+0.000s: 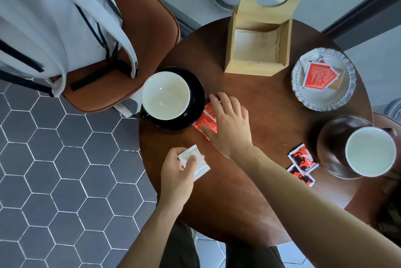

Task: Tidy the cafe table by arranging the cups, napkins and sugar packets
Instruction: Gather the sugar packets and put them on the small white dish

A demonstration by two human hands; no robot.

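Left hand (176, 172) pinches white packet (196, 162) at surface (249, 191) edge, kept ready for sorting. Right hand (227, 124), fingers spread, presses red packet (206, 121) beside black saucer (195, 85) (likely gathering toward ruffled dish (347, 98)). Black-red packets (302, 164) lie loose near brown cup (368, 150).

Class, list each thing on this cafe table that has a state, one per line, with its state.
Left cup: empty, upright on black saucer.
Right cup: empty, on brown saucer.
Napkin box: open, napkins inside.
Dish: holds packets.
Left hand: holds white packet.
Right hand: fingers on red packet.
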